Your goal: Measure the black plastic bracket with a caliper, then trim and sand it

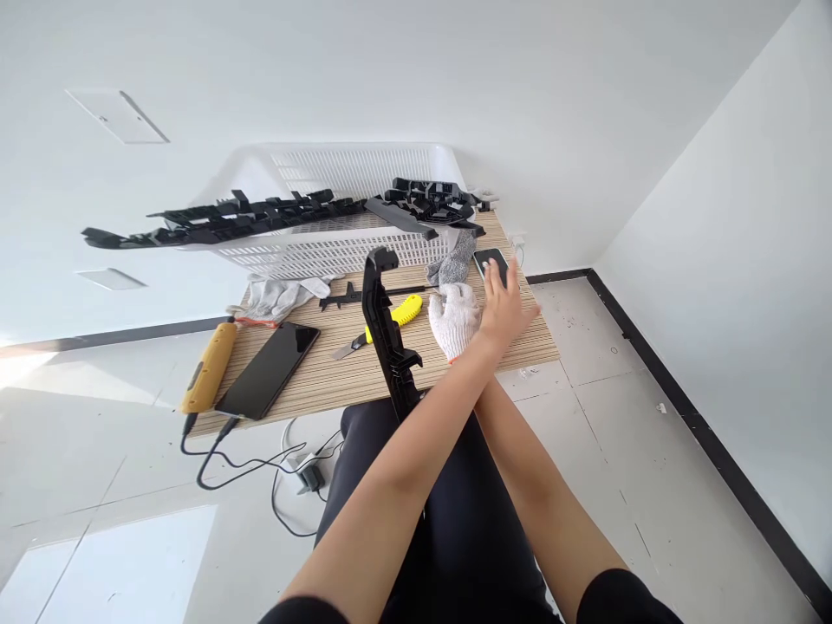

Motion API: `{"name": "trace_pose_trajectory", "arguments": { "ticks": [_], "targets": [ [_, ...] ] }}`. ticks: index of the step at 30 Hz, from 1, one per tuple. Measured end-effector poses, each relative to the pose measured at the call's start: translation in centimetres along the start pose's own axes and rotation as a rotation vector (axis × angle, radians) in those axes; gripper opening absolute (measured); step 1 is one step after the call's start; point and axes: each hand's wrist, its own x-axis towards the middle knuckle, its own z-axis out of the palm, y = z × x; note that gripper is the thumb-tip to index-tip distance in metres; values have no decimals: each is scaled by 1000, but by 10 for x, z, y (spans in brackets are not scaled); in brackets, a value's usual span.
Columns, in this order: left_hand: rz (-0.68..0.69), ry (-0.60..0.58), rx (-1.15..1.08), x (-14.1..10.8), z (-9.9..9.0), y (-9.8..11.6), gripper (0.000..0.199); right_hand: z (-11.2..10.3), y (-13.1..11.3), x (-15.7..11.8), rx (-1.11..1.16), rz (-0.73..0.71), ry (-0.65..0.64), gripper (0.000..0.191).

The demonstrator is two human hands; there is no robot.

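My left hand is bare and reaches across over my right forearm. Its fingers are spread over a small phone-like black device at the right side of the table, the fingertips at its screen. In a white knit glove, my right hand rests on the tabletop below it, fingers loosely bent and apart, with no held thing visible. A long black plastic part stands tilted at my lap, left of both hands. Behind it lie a yellow-handled knife and a black caliper. A grey glove-like cloth lies beyond my right hand.
A white slatted basket at the back carries several black plastic parts, some overhanging its left rim. On the table's left are white gloves, a black phone and a yellow corded tool. Cables hang below.
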Motion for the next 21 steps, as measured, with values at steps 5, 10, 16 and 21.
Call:
{"name": "trace_pose_trajectory", "arguments": {
  "ticks": [5, 10, 16, 21],
  "targets": [
    [655, 147, 69, -143, -18, 13, 56, 8, 0, 3, 108, 121, 108, 29],
    [553, 660, 63, -213, -44, -51, 48, 9, 2, 1, 134, 102, 129, 29],
    [197, 904, 109, -198, -55, -134, 89, 9, 0, 1, 150, 144, 120, 30],
    [-55, 600, -145, -197, -52, -150, 59, 14, 1, 0, 43, 132, 126, 50]
  ]
}}
